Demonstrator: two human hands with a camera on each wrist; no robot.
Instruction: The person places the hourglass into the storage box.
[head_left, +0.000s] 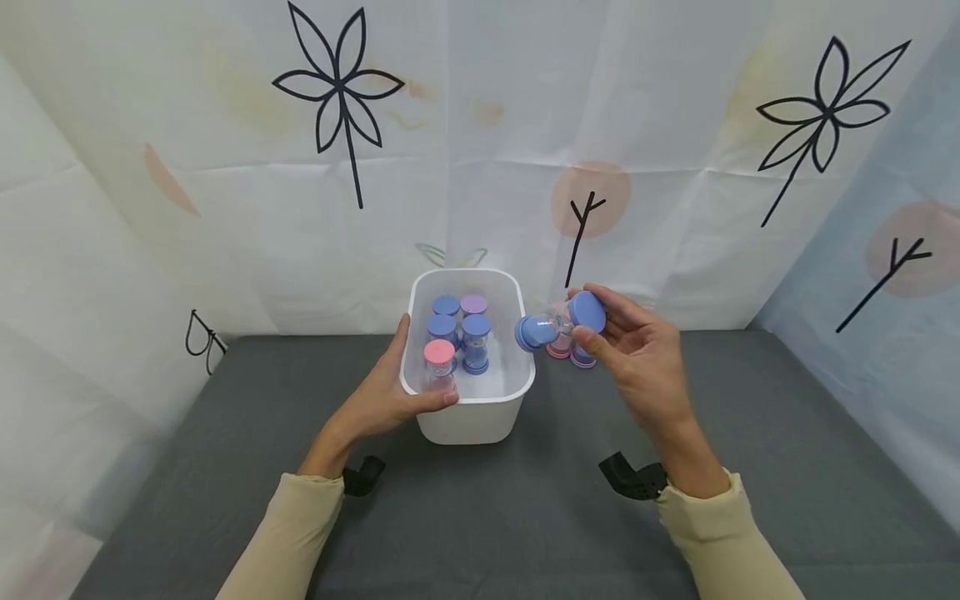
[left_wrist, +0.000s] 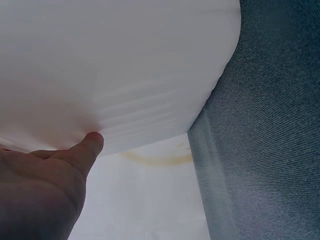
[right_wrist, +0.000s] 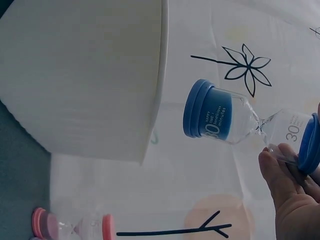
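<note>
Staged recording booth: flower-printed sheets [head_left: 525, 150] as walls, grey cloth tabletop [head_left: 525, 517].

A blue-capped sand timer [right_wrist: 240, 121] marked 30 minutes lies tilted in the air, pinched at its right end by the right hand's fingertips [right_wrist: 274, 167]. Just to its left stands a white bin [right_wrist: 85, 75]. A pink-capped timer [right_wrist: 72, 226] lies below, against the patterned backdrop [right_wrist: 210, 45].
</note>
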